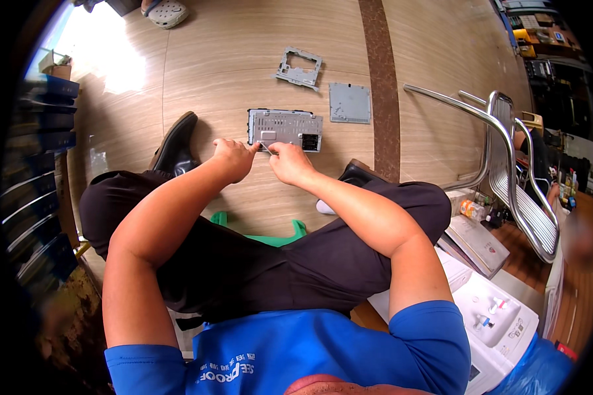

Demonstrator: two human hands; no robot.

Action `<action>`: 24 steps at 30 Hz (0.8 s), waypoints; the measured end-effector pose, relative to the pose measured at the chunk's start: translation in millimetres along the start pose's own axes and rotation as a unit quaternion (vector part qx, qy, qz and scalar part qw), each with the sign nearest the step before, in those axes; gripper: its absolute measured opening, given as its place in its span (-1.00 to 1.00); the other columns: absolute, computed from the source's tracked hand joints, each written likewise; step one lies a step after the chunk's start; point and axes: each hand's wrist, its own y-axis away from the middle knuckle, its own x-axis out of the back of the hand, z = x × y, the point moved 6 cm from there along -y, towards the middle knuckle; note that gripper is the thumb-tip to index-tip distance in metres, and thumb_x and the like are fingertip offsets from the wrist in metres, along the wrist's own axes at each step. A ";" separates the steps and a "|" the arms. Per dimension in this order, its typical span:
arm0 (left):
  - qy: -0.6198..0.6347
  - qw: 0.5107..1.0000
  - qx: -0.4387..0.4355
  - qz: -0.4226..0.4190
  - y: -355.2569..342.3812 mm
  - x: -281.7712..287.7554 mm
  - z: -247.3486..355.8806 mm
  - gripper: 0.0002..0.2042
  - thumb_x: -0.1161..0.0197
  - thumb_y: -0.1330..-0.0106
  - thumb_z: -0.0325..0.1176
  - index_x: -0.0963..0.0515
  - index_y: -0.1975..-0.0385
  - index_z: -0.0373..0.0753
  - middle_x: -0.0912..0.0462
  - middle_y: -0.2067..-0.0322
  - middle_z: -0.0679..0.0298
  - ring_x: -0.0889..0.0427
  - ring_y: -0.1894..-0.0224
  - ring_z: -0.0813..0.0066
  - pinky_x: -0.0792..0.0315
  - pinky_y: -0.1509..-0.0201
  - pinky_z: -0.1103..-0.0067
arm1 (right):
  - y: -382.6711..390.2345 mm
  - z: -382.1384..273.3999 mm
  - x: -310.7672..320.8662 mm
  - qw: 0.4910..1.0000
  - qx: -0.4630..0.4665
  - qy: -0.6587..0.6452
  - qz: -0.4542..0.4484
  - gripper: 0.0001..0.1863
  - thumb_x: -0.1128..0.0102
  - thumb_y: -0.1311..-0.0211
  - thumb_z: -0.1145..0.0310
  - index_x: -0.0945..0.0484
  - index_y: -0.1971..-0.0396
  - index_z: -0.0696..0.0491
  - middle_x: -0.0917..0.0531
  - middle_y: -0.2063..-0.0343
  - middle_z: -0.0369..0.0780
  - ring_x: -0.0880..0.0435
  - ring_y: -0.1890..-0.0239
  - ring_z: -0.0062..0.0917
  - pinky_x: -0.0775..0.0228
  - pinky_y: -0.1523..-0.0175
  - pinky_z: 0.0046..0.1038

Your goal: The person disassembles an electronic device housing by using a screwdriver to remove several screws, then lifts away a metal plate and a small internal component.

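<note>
A grey metal box-shaped electronic unit (pixel 285 122), resembling a car stereo, lies on the floor between my feet. Slots perforate its top, and a black connector sits at its near right corner. At its near left corner, my left hand (pixel 234 159) has its fingers closed against the edge. My right hand (pixel 290 162) pinches a thin, light-coloured tool (pixel 265 149) whose tip reaches the near edge beside the left fingertips. The tool's exact kind is too small to make out. Beyond the unit are a grey metal bracket frame (pixel 299 68) and a flat grey metal cover plate (pixel 350 103).
A green plastic stool (pixel 277 241) shows between my legs. To the right stands a chrome-framed metal chair (pixel 507 164); nearer are a white water dispenser (pixel 491 313) and a flat booklet (pixel 484 247). Dark boxes (pixel 43 145) are stacked at left. Another person's clog (pixel 165 13) is at the far left.
</note>
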 end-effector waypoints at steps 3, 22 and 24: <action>-0.024 0.999 -0.005 0.021 -0.4 0.0 0.0 -0.28 -0.14 -0.33 -0.30 -0.02 -0.50 -0.01 -0.56 -0.12 0.09 -0.64 -0.07 0.14 -0.49 0.00 0.14 | -0.4 -0.5 -0.3 1.000 0.003 -0.002 0.000 -0.69 -0.06 -0.14 0.38 -0.65 0.16 0.12 -0.67 0.26 0.12 -0.66 0.10 -0.01 -0.48 -0.06 -0.10; 0.022 1.000 0.007 -0.017 1.8 4.7 0.2 -0.24 -0.18 -0.33 -0.33 0.03 -0.51 0.01 -0.51 -0.21 0.09 -0.54 -0.19 0.10 -0.35 -0.18 -0.03 | 2.9 -25.3 16.0 0.950 0.128 0.284 -0.038 -0.79 0.01 -0.25 0.39 -0.65 0.33 0.04 -0.70 0.33 -0.01 -0.72 0.23 -0.11 -0.57 0.16 -0.14; 0.024 0.999 0.005 -0.022 2.2 7.7 0.6 -0.23 -0.18 -0.33 -0.33 0.03 -0.51 0.00 -0.51 -0.21 0.09 -0.55 -0.19 0.10 -0.35 -0.18 -0.03 | 1.7 -21.0 16.2 0.949 0.132 0.283 -0.032 -0.80 0.00 -0.26 0.37 -0.62 0.28 0.03 -0.69 0.35 -0.01 -0.71 0.23 -0.10 -0.55 0.16 -0.11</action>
